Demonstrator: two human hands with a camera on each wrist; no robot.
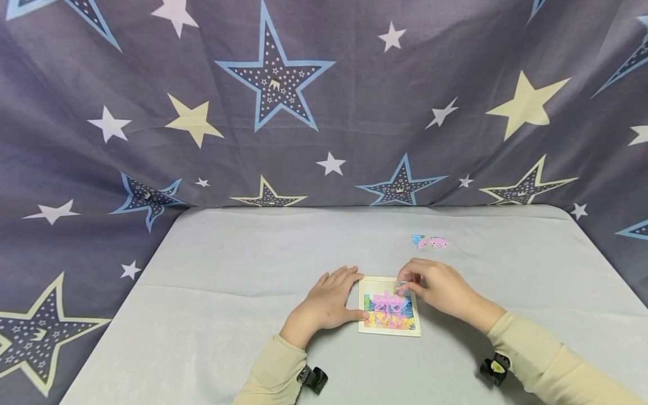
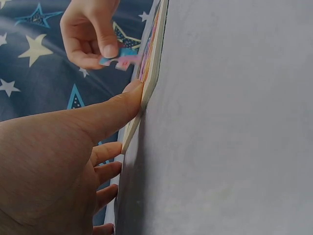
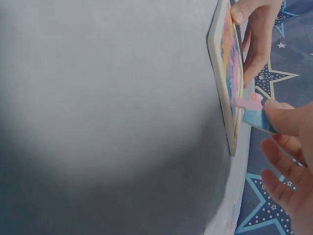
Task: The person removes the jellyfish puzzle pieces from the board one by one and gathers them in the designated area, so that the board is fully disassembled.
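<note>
A square puzzle tray (image 1: 390,333) with a pale rim lies on the table, its picture in pink, blue and yellow partly filled. My left hand (image 1: 326,304) rests at the tray's left side, thumb pressing on the rim and forefinger reaching the upper left corner. Over the tray's upper right corner, my right hand (image 1: 445,287) pinches a puzzle piece between thumb and fingers. In the right wrist view this puzzle piece (image 3: 255,117) is blue and pink with a knob, held at a tilt beside the rim. The left wrist view shows the left thumb (image 2: 128,100) on the tray edge.
Two loose puzzle pieces (image 1: 438,242), pink and blue, lie on the table behind the tray. A pale grey cloth covers the table (image 1: 228,326). Dark fabric (image 1: 314,146) with stars hangs along the back and sides.
</note>
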